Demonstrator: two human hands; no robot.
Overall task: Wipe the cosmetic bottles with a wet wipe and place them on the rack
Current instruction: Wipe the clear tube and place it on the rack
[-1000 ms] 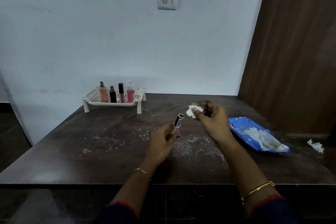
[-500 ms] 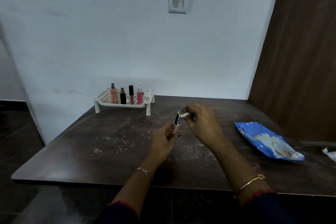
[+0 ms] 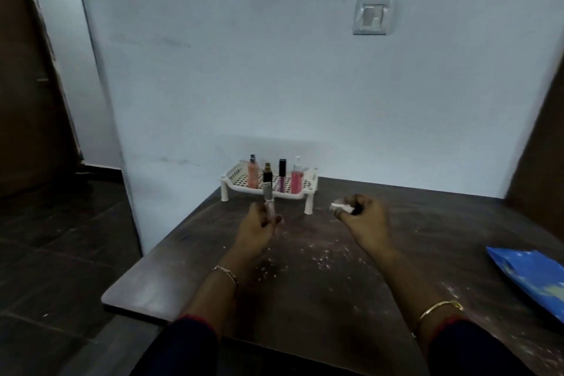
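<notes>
My left hand grips a slim cosmetic tube with a silvery cap, held upright just in front of the white perforated rack. Several bottles stand in a row on that rack: a peach spray bottle, a small black bottle, a pink gloss tube with a black cap and a pink dropper bottle. My right hand holds a crumpled white wet wipe to the right, apart from the tube.
The dark wooden table is dusted with white crumbs between my hands. A blue wipes packet lies at the right edge. The rack sits at the table's far left corner against a white wall; a brown panel bounds the right.
The hands have separated: the left carried the tube left and forward toward the rack, and the right pulled the wipe off the tube's cap. The view swung left.
</notes>
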